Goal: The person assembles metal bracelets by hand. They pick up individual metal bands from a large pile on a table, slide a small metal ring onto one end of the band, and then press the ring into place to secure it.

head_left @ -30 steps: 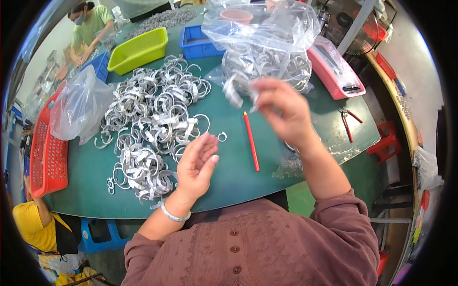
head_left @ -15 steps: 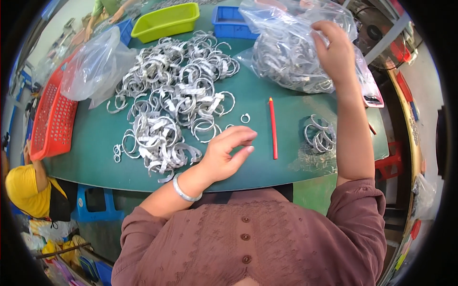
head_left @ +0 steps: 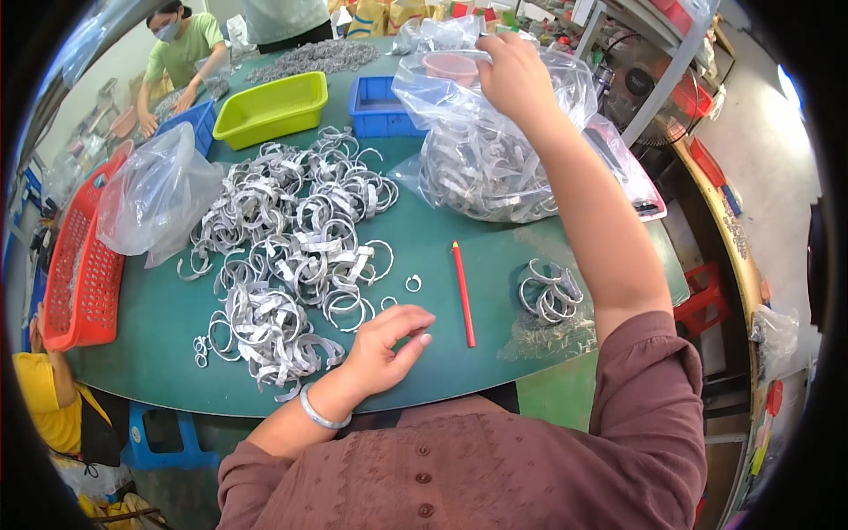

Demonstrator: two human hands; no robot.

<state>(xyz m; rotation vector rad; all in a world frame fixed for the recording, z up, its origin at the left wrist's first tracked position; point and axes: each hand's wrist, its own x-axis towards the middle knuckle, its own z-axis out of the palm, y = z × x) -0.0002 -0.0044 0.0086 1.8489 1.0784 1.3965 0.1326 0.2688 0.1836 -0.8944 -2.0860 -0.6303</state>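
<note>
Silvery cuffs (head_left: 281, 256) lie heaped on a green table (head_left: 415, 237), a person (head_left: 188, 55) beyond

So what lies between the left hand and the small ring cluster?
A red pencil-like stick, lying on the green tabletop, as the head view shows.

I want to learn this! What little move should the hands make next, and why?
Maybe the right hand should gently fold back the loose top of the bag with rings inside. That hand is up by the plastic, which rises above the rings. I can't tell whether it grips it.
</note>
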